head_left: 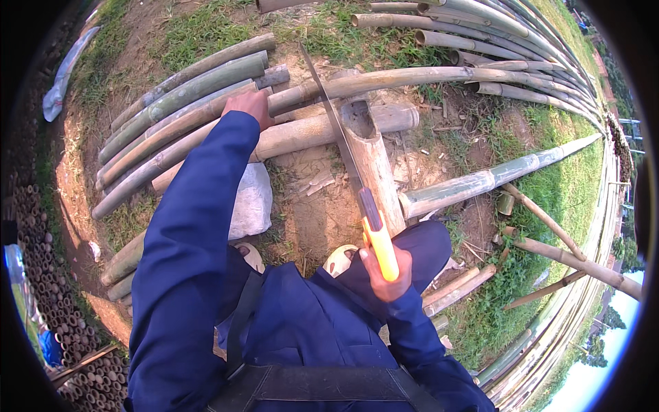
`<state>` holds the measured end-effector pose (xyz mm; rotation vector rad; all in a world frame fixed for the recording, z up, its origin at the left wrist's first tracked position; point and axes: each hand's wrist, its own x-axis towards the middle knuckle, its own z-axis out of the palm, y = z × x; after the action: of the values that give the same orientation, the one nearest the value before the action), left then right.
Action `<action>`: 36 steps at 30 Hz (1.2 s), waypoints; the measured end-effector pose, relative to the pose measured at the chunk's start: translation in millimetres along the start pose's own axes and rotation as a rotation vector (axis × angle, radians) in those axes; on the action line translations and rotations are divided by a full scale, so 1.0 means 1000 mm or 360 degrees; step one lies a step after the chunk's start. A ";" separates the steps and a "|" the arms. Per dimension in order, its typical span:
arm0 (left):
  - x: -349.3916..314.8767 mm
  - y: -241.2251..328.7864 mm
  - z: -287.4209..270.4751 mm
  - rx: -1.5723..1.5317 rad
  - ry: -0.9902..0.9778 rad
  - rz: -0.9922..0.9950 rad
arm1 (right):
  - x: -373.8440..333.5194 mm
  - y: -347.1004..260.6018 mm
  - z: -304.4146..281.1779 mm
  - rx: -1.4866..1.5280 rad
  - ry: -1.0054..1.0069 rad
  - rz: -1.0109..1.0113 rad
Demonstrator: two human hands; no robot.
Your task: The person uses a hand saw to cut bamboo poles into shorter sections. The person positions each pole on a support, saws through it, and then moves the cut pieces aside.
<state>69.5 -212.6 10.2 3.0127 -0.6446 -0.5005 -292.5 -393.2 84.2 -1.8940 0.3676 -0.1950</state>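
My left hand [250, 106] is closed around a long bamboo pole [384, 80] that runs off to the right. In my right hand [390, 275] is a handsaw [343, 141] with a yellow-orange handle. Its long blade points away from me and crosses the pole just right of my left hand. Whether the teeth touch the pole I cannot tell. Below the pole, a thick bamboo log [295, 136] lies crosswise. A notched bamboo piece [377, 172] with a hollow top rests by it, sloping toward my legs.
Cut bamboo lengths [185, 86] lie side by side at the left. Long bamboo poles [480, 34] fan out at the upper right. A greenish pole [480, 182] extends right, near a bamboo trestle [563, 254]. A white sack [252, 199] sits by my feet; stacked bamboo [68, 309] stands far left.
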 end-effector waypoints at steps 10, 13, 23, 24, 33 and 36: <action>0.004 0.010 -0.003 -0.0060 0.0038 0.0023 | 0.145 0.010 0.046 0.0120 0.0012 -0.0076; -0.002 -0.006 0.013 -0.0115 0.0113 0.0046 | 0.147 0.024 0.049 0.0136 0.0059 -0.0118; -0.062 0.005 0.054 -0.0179 0.0922 0.0201 | 0.140 0.021 0.050 0.0235 0.0024 -0.0081; -0.054 -0.003 0.053 -0.0170 0.0956 0.0225 | 0.139 0.018 0.050 0.0251 -0.0005 -0.0075; -0.011 -0.007 0.037 -0.0025 0.0452 -0.0091 | 0.134 0.027 0.059 0.0203 0.0105 -0.0173; -0.011 -0.001 0.028 -0.0031 0.0345 -0.0078 | 0.129 0.033 0.060 0.0116 0.0128 -0.0246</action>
<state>51.5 -206.1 -12.6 3.0108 -0.5493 -0.1752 -157.9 -394.4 27.3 -1.8470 0.2643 -0.3841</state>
